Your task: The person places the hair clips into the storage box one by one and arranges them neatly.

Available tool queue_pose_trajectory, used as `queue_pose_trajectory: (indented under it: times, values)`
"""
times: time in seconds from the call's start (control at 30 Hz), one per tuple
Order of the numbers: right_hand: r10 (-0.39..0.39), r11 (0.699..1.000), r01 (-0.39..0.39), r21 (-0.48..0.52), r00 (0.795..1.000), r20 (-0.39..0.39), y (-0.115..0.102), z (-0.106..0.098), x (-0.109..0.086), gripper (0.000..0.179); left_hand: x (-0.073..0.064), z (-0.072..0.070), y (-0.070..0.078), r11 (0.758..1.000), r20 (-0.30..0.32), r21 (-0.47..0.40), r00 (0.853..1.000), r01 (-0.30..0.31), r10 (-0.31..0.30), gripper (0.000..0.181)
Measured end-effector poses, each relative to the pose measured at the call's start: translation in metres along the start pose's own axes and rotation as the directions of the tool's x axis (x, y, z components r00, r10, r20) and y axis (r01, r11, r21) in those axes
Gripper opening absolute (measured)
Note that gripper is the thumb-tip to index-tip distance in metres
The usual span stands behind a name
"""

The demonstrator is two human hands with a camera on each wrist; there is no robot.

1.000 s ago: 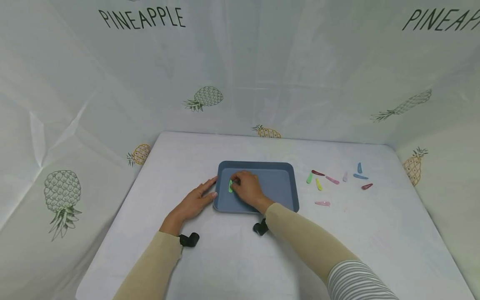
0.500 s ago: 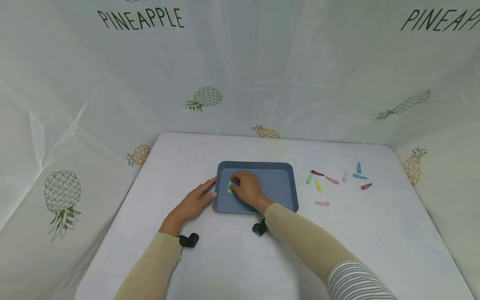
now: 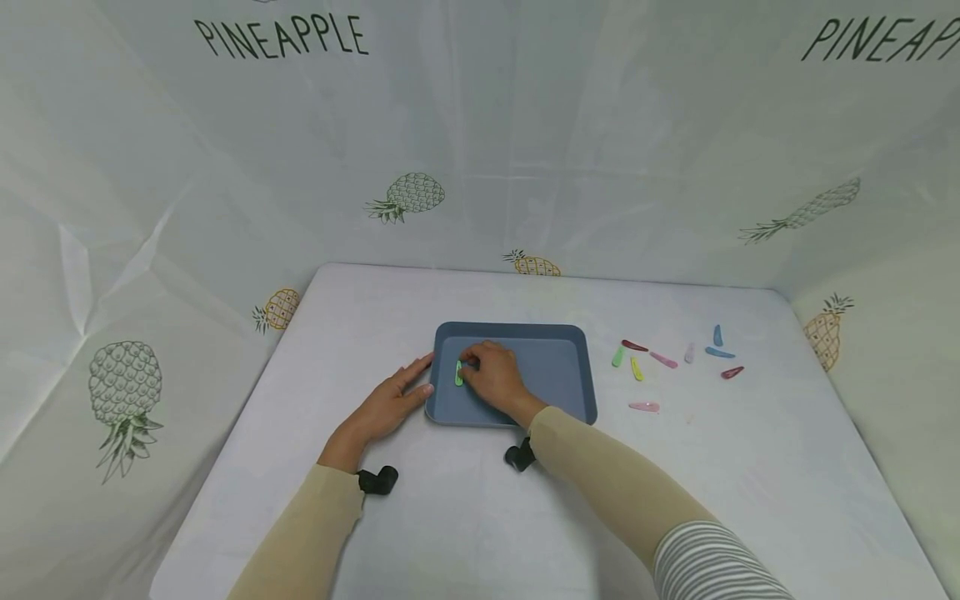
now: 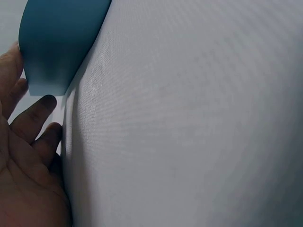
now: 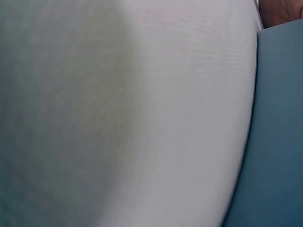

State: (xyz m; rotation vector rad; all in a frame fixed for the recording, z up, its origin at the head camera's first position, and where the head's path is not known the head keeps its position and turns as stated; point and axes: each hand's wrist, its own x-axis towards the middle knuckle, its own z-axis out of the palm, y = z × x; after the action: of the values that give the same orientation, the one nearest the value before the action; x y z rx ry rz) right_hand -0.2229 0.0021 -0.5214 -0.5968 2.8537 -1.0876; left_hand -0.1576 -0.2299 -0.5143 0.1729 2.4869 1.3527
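A bright green snap hair clip [image 3: 459, 375] stands lengthwise at the left side of a shallow blue-grey tray [image 3: 555, 367]. My right hand [image 3: 495, 379] reaches into the tray and pinches this clip between thumb and fingertips; the hand covers part of the tray floor. Outside the tray, my left hand [image 3: 386, 406] lies on the white table with fingers extended, their tips at the tray's left rim. The left wrist view shows that hand's fingers [image 4: 33, 118] beside the tray's outer wall [image 4: 57, 52]. In the right wrist view only the tray's side [image 5: 279, 123] shows clearly.
Right of the tray lie loose hair clips: light green [image 3: 618, 357], yellow [image 3: 637, 369], dark red [image 3: 635, 346], pink [image 3: 663, 360], pale lilac [image 3: 689, 354], blue [image 3: 720, 352] and several more. A pineapple-print sheet [image 3: 480, 133] hangs behind the table [image 3: 450, 517].
Hardly anything differs: both hands stay in place, and the green hair clip keeps its spot in the tray under my right fingertips. The head view has shifted very slightly.
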Motion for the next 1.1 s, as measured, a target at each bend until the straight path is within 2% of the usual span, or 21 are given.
queue_pose_trajectory:
  times: [0.23, 0.43, 0.87, 1.1]
  values:
    - [0.003, 1.0, -0.003, -0.009, 1.0, -0.014, 0.0, 0.0, 0.001, 0.023, 0.0, 0.0, 0.0, 1.0, -0.002, 0.006, 1.0, -0.002, 0.002, 0.068]
    - [0.011, 1.0, -0.01, 0.023, 1.0, -0.022, 0.0, 0.0, 0.0, 0.022, 0.001, 0.0, 0.0, 1.0, -0.003, 0.005, 1.0, -0.003, 0.003, 0.068]
    - [0.028, 0.977, -0.017, 0.214, 0.998, -0.047, 0.003, -0.006, -0.002, 0.02, 0.0, 0.0, -0.001, 1.0, -0.006, 0.021, 1.0, -0.003, 0.003, 0.067]
    - [0.085, 0.955, -0.074, 0.288, 0.996, -0.025, 0.007, -0.012, 0.0, 0.026, 0.0, -0.001, -0.001, 0.999, -0.005, 0.033, 1.0, 0.001, -0.001, 0.067]
